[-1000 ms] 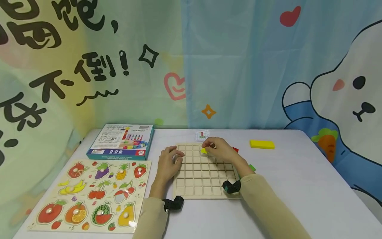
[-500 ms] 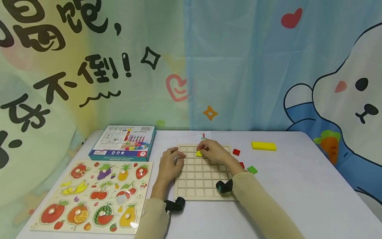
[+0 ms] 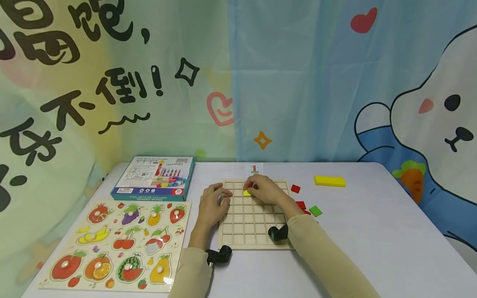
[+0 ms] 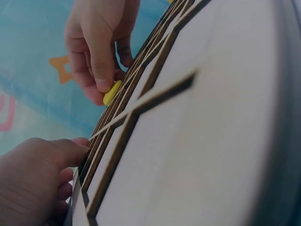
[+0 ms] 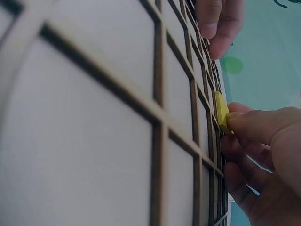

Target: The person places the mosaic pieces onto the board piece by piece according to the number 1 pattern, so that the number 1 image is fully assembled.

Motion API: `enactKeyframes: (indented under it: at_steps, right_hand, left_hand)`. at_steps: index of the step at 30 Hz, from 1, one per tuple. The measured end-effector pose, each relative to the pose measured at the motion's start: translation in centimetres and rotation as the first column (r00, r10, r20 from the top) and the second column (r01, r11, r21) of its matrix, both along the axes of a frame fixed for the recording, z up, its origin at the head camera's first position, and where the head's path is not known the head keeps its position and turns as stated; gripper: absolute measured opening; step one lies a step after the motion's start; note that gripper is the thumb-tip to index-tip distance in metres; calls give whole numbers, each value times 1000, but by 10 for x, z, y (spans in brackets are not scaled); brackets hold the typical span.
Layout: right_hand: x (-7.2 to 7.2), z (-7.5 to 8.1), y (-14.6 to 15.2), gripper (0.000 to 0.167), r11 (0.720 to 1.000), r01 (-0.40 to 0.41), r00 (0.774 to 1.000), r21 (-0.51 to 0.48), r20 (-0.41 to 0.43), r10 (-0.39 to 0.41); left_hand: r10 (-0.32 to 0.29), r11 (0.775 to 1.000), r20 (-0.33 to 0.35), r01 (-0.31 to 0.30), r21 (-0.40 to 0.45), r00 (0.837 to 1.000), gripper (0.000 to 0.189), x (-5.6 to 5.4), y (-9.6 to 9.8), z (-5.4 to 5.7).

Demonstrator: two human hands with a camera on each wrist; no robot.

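Note:
My right hand (image 3: 265,188) pinches a small yellow square tile (image 3: 246,193) between thumb and fingertips, low over the upper rows of a wooden grid board (image 3: 238,227). Close up in the right wrist view, the yellow tile (image 5: 221,112) stands tilted against the grid bars. At the board's left edge, my left hand (image 3: 212,207) holds on with thumb and bent fingers; the left wrist view shows the thumb over the rim, while some fingers are partly hidden beside it. Behind the board lies a small printed grid card (image 3: 254,169), partly covered by the right hand.
Right of the board lie red tiles (image 3: 295,188), a green tile (image 3: 315,211) and a longer yellow block (image 3: 329,181). A fruit puzzle board (image 3: 115,244) covers the table's left side, with a flat box (image 3: 152,178) behind it. A printed curtain hangs at the back.
My right hand has moved left over the board with the yellow tile, bringing the red tiles into fuller view. The left hand stays at the board's edge.

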State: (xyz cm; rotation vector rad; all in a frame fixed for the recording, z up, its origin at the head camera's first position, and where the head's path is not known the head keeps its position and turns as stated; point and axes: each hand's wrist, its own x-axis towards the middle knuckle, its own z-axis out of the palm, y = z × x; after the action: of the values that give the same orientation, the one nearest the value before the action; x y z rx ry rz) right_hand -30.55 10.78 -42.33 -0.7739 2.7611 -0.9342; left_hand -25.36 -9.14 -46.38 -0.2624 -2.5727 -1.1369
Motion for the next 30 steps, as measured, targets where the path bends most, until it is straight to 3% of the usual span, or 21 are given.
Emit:
enactKeyframes:
  at_steps: [8,16,30]
  right_hand:
    - [4,0,2,11,1000,0,1000,5,-17,0]
    - [7,-1,3,11,998,-25,1000,-55,-2,25]
    - [18,15,31,16,993,53,998,-107,-14,-55]
  left_hand:
    - [1,1000,-5,-1,-3,1000,10,-1,2,0]
    - [14,1000,-10,-14,-1,1000,9,3,-2,0]
    - [-8,1000,-47,7,-16,999,9,2,0,0]
